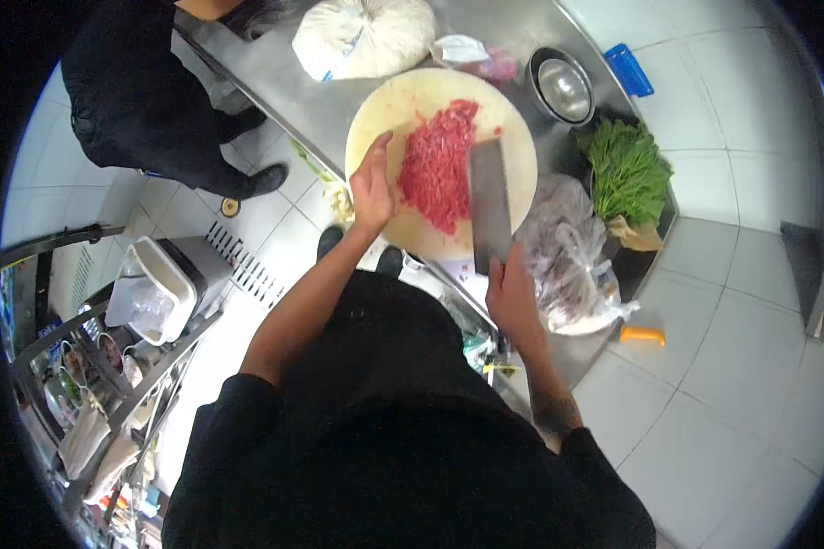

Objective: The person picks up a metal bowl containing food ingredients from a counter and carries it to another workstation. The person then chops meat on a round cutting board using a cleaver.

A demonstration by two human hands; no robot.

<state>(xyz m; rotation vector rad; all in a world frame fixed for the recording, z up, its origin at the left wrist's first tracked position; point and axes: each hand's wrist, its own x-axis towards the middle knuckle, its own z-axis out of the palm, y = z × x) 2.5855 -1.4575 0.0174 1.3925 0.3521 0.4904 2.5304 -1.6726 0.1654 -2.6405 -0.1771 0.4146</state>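
Note:
Shredded red meat [438, 169] lies in a long heap on a round, pale cutting board [380, 114]. My right hand [513, 295] grips a cleaver [491, 206], whose broad blade rests along the right side of the meat. On the board's left side is my left hand [373, 188], its fingers stretched out and apart, beside the meat with nothing held. Whether the blade touches the board or hovers just over it I cannot tell.
Behind the board sits a tied white bag [364, 38]. Metal bowls [565, 90], leafy greens [624, 169] and a clear plastic bag [568, 256] line the right. Another person in dark clothes [133, 101] stands at the left. A bin [189, 316] is on the floor.

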